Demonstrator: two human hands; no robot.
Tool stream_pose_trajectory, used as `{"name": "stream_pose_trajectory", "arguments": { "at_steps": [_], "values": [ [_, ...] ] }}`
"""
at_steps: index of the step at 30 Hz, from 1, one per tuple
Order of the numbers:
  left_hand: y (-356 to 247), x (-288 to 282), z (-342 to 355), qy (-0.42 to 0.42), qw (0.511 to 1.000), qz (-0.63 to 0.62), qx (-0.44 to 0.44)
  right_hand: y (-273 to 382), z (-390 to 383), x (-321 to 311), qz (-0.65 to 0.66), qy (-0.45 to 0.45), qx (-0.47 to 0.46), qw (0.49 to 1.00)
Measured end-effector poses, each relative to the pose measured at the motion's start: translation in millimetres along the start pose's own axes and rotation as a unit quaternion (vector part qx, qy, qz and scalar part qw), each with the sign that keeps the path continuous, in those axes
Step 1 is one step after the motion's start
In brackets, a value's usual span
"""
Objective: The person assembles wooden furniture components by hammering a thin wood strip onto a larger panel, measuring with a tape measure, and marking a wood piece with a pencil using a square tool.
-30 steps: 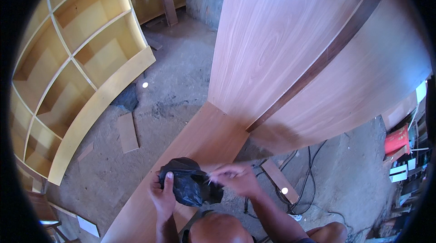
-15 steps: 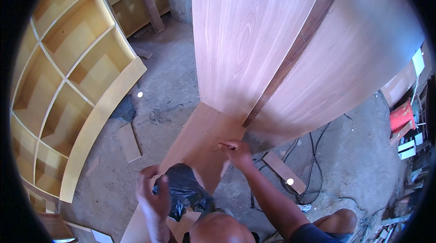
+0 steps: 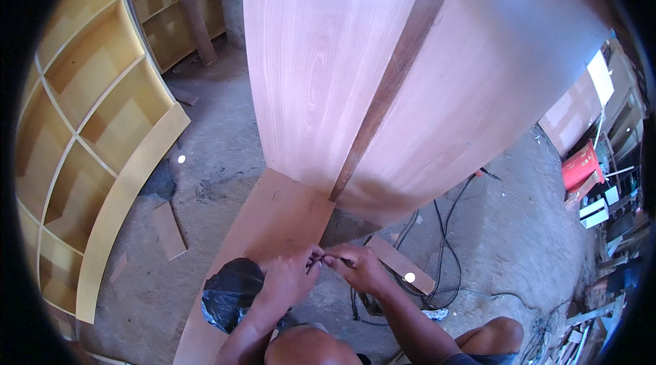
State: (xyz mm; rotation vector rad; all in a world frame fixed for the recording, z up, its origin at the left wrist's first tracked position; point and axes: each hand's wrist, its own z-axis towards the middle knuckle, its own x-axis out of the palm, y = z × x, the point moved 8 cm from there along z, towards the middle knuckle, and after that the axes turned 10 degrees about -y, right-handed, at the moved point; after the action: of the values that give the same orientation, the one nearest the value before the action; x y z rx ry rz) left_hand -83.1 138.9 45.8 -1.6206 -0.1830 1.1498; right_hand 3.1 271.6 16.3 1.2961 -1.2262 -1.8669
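My left hand (image 3: 292, 275) and my right hand (image 3: 352, 266) meet over a pale wooden board (image 3: 273, 211), fingertips pinched together on something small that I cannot make out. A crumpled black plastic bag (image 3: 229, 293) lies on the board beside my left wrist, out of both hands. The board meets the foot of a large upright panel (image 3: 301, 71) of pale wood, which has a dark wooden strip (image 3: 389, 88) running up it.
A yellow cubby shelving unit (image 3: 78, 184) stands at the left, with another (image 3: 147, 13) behind. Loose boards (image 3: 169, 230) and black cables (image 3: 444, 242) lie on the concrete floor (image 3: 205, 122). At the right are a red bucket (image 3: 579, 167) and wood scraps (image 3: 581, 344).
My left hand has let go of the black bag and moved right and up to meet my right hand, which has come down and back from farther along the board. The view has shifted.
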Motion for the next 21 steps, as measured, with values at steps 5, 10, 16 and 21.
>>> {"name": "stream_pose_trajectory", "arguments": {
  "at_steps": [5, 10, 16, 21],
  "values": [
    [-129, -80, 60, -0.145, 0.962, -0.005, 0.233, -94, -23, -24, -0.171, 0.012, 0.207, 0.963],
    [-311, -157, 108, -0.369, 0.728, -0.274, 0.509, -284, -166, -18, -0.408, 0.118, 0.327, 0.844],
    [-368, -150, 145, -0.552, 0.542, -0.351, 0.528, -267, -197, 11, -0.354, 0.047, 0.34, 0.87],
    [-319, -146, 189, -0.527, 0.578, -0.525, 0.337, -248, -148, -11, -0.334, 0.065, 0.328, 0.881]
  ]
}}
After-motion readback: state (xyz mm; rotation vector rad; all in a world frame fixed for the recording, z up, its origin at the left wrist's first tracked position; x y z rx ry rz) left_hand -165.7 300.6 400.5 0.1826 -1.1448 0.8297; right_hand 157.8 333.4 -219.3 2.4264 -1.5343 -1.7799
